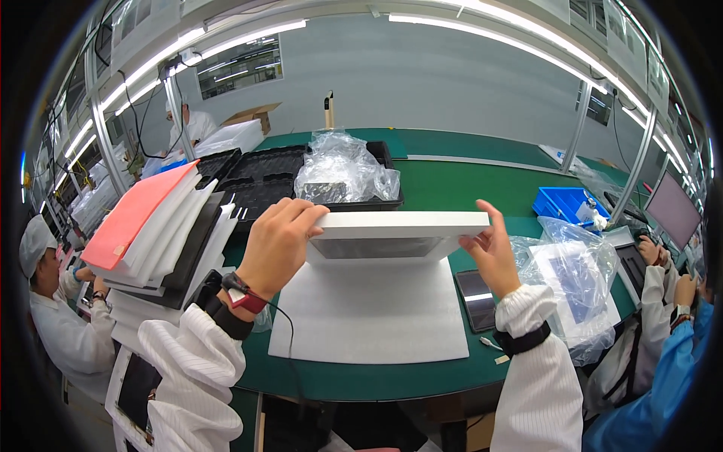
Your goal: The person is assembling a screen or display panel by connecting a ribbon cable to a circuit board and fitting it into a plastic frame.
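Between my hands a flat white box-like piece [399, 221] is held up on edge. A dark grey inset panel [376, 248] shows on its underside. My left hand [273, 245] pinches its left end, thumb and fingers at the top edge. At the right end my right hand [493, 256] grips it by the corner, with the index finger pointing up. Beneath it a white foam sheet [369, 320] lies on the green table. A dark flat device with a screen [476, 300] rests beside the sheet, under my right wrist. A wrist strap with a cord [245, 294] is on my left wrist.
A tall stack of foam sheets with a pink one [139, 218] on top stands at left. Black trays [263, 177] hold clear plastic bags [346, 169] at the back. A blue bin [565, 205] and plastic-wrapped sheets [576, 290] are at right. Co-workers sit on both sides.
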Demonstrator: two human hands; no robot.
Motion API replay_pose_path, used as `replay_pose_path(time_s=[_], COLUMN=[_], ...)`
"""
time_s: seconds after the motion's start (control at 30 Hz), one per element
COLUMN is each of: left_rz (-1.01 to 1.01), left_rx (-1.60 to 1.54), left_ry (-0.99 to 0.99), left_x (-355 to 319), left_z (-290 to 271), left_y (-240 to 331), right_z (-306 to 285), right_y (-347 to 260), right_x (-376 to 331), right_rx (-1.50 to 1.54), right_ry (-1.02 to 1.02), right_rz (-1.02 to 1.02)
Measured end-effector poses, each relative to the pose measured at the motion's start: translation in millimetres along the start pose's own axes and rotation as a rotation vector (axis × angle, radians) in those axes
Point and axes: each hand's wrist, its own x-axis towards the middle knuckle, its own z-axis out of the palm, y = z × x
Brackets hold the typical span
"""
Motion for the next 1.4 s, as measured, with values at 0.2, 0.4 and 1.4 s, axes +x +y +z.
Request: replay_pose_path(time_s=[0.2,0.4,1.4], left_rz=[-0.159,-0.744,-0.848], left_rx=[-0.110,-0.868,-0.155], left_ry=[0.214,-0.043,-0.401], left_x=[4.8,-86.5,-177.4], left_z=[8.2,77.7,39.7], left_y=[-22.4,-67.4,32.3], right_z=[-1.7,3.8,6.8], right_y=[42.8,44.4,117.3], right_x=[30.4,44.9,-47.6], right_rx=[-0.138,-0.122,-0.194], right_ry=[-0.036,-0.016,-0.019], right_rz=[0.020,-0.009,0.650])
